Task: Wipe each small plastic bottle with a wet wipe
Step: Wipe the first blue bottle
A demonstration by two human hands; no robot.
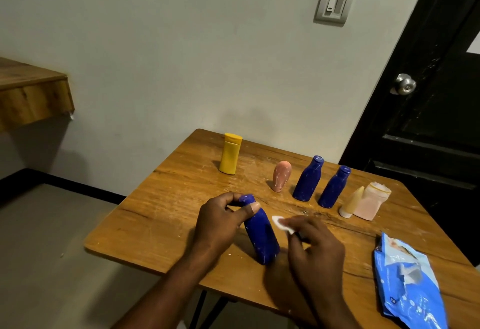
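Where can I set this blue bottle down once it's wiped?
Bare wood lies left, between the yellow bottle and the left hand, and between the right hand and the wipes pack. The back right row of bottles is crowded.

I saw dim, soft indoor light. The door (428, 121) at right went nearly black, the right hand (315, 245) smeared with motion, and the frame edges bowed.

No readable text or labels.
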